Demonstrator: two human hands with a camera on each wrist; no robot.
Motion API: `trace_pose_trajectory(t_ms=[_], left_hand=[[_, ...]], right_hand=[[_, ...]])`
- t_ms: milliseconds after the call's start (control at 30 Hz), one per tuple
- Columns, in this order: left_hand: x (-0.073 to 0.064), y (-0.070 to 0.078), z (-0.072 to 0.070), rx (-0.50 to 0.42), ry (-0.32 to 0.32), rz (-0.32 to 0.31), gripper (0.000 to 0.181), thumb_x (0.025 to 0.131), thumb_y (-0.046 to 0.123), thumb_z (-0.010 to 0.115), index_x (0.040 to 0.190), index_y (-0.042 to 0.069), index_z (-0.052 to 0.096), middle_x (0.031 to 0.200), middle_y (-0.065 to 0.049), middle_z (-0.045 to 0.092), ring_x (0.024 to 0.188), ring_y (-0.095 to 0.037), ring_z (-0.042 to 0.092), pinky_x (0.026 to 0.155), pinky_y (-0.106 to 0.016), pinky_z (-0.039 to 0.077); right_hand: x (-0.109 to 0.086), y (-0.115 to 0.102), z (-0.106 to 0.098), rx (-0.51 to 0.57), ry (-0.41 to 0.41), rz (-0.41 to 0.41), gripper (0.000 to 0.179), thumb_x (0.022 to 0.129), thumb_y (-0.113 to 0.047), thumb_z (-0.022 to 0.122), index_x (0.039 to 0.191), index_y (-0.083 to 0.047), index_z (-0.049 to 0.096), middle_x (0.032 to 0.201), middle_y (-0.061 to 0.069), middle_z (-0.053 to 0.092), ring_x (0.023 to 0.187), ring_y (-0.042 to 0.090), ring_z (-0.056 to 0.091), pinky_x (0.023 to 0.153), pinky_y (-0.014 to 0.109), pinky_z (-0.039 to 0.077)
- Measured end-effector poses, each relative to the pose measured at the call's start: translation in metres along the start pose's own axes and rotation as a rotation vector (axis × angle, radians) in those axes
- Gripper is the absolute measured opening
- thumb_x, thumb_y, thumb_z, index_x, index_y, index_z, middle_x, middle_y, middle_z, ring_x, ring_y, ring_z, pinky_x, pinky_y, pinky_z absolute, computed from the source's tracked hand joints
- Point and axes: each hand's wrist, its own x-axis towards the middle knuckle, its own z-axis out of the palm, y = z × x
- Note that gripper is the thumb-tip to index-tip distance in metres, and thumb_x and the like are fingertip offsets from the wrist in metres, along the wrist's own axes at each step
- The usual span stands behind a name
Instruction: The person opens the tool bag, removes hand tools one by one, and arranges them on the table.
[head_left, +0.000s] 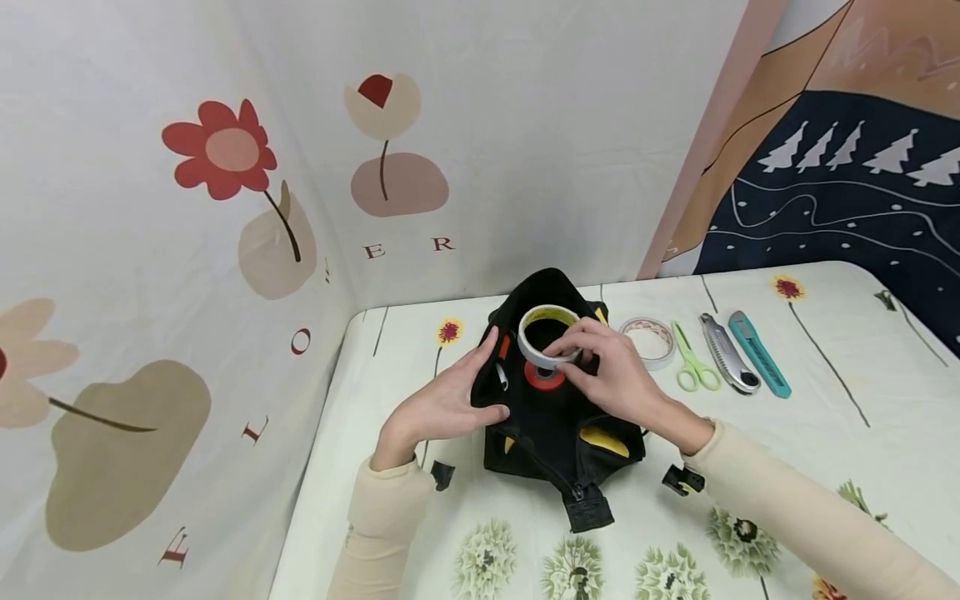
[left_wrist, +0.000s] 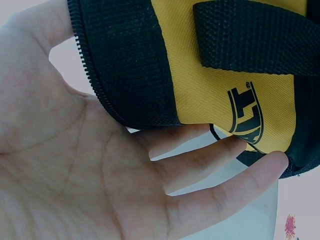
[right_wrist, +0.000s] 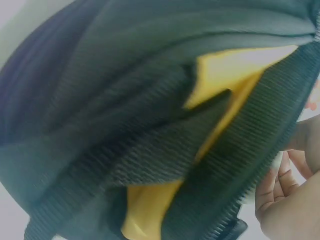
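A black and yellow tool bag stands unzipped, its mouth facing up. My left hand holds the bag's left edge, and the left wrist view shows its fingers fairly straight along the yellow outer side. My right hand pinches a roll of tape with a yellow inner core, over the bag's mouth. Below it, a red ring-shaped item lies inside the bag. A white item and an orange item sit at the inner left wall. In the right wrist view, the bag hides most of the right hand.
Right of the bag lie another tape roll, green scissors, a grey utility knife and a teal utility knife. Black strap ends lie on the flowered tablecloth. A printed curtain hangs behind.
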Motion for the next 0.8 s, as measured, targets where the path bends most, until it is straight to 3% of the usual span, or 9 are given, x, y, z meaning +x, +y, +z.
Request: trace_pose_trajectory(t_ms=[133,300,533,800], left_hand=[[0.000,0.000,0.000,-0.007,0.000,-0.012,0.108,0.099,0.026,0.075,0.180,0.018,0.004,0.186,-0.014,0.010,0.171,-0.034,0.014,0.133,-0.061,0.024],[0.000,0.000,0.000,-0.006,-0.002,-0.018,0.108,0.099,0.025,0.075,0.180,0.019,0.003,0.186,-0.012,0.009,0.171,-0.034,0.014,0.133,-0.061,0.024],[0.001,0.000,0.001,-0.010,-0.006,-0.017,0.108,0.100,0.024,0.075,0.180,0.018,0.002,0.186,-0.012,0.009,0.171,-0.034,0.013,0.133,-0.062,0.023],[0.000,0.002,0.001,-0.018,-0.011,-0.034,0.109,0.101,0.023,0.075,0.180,0.019,0.001,0.186,-0.010,0.007,0.172,-0.033,0.010,0.134,-0.061,0.022]], right_hand=[[0.001,-0.001,-0.012,-0.010,0.060,-0.048,0.035,0.085,0.016,0.086,0.108,-0.011,0.085,0.104,0.002,0.073,0.083,0.016,0.064,0.072,0.022,0.049],[0.001,0.000,-0.029,-0.027,0.119,-0.046,0.037,0.085,0.018,0.084,0.109,-0.009,0.086,0.108,0.005,0.074,0.082,0.016,0.062,0.074,0.017,0.046],[-0.004,0.002,-0.053,-0.101,0.182,-0.004,0.036,0.083,0.021,0.085,0.108,-0.006,0.085,0.108,0.007,0.075,0.083,0.018,0.059,0.076,0.016,0.043],[-0.015,0.012,-0.076,-0.179,0.222,0.062,0.033,0.082,0.022,0.086,0.105,-0.001,0.083,0.108,0.012,0.075,0.085,0.010,0.057,0.075,0.016,0.043]])
